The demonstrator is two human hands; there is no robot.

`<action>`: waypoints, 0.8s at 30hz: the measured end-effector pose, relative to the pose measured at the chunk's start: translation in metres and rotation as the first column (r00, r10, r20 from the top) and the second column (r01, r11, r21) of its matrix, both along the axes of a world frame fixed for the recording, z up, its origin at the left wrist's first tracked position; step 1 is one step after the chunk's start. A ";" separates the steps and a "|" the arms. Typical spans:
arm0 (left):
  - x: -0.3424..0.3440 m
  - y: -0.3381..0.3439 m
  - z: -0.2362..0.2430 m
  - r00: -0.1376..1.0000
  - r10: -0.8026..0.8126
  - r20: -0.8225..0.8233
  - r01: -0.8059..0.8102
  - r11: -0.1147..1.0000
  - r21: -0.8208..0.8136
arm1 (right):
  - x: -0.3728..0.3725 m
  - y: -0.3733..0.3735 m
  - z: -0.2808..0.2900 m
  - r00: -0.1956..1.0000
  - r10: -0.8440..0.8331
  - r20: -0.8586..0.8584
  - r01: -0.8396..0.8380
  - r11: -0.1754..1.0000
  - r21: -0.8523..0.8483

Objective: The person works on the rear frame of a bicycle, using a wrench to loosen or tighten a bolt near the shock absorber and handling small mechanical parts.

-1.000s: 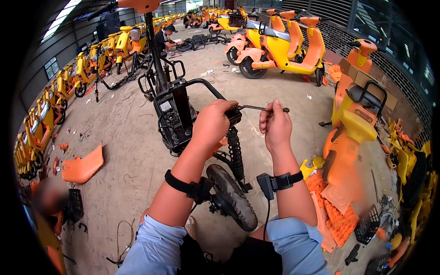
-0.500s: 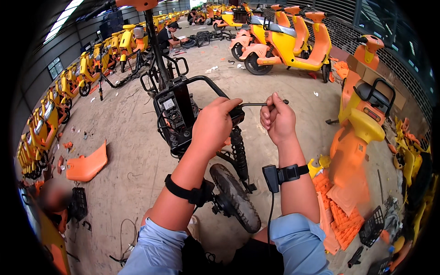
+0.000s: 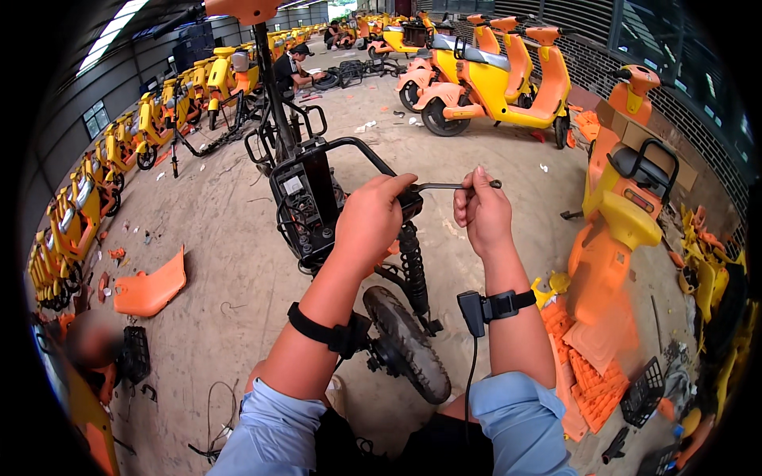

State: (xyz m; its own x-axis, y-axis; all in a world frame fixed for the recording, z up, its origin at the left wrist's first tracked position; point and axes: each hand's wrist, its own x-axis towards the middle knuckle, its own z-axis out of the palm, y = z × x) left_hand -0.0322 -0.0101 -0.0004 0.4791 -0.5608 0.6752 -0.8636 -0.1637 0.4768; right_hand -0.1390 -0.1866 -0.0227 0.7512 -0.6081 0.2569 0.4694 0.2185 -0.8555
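stripped scooter frame: top cut off. left hand: at the frame's near corner, fingers partly hidden, grip cannot be told. dark metal rod: spans between the hands, left end obscured. right hand: pinches the rod near its right end.

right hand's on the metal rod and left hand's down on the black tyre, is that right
The left hand is not on the black tyre: the head view shows it higher, at the black frame. The right hand is on the metal rod, as you say.
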 end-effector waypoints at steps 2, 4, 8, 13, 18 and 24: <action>0.002 0.001 -0.002 1.000 -0.007 0.014 0.007 1.000 0.009 | -0.001 0.001 0.002 0.998 0.010 -0.055 -0.011 1.000 -0.022; 0.004 0.002 -0.005 1.000 0.000 0.029 -0.001 1.000 0.030 | -0.002 -0.003 0.004 0.992 -0.003 -0.129 -0.005 0.998 -0.063; 0.004 0.000 -0.005 1.000 0.000 0.027 -0.001 0.999 0.035 | 0.002 -0.006 0.000 0.984 -0.066 -0.163 0.048 0.993 -0.110; 0.004 -0.002 -0.004 1.000 0.008 0.005 -0.008 0.999 0.037 | 0.003 -0.005 -0.002 0.984 -0.103 -0.143 0.085 0.988 -0.128; 0.003 -0.001 -0.004 0.998 0.051 0.038 -0.052 0.998 0.027 | 0.000 0.020 0.001 0.948 -0.309 -0.080 0.270 0.910 -0.315; 0.002 -0.002 -0.005 0.999 0.039 0.035 -0.039 0.999 0.014 | -0.003 0.063 -0.027 0.867 -0.476 0.150 0.480 0.712 -0.512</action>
State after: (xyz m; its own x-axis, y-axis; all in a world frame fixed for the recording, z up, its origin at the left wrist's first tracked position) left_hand -0.0303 -0.0123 -0.0057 0.4772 -0.5519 0.6839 -0.8725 -0.2044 0.4439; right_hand -0.1420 -0.1240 -0.0501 0.3946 -0.6582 0.6412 0.3941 -0.5091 -0.7652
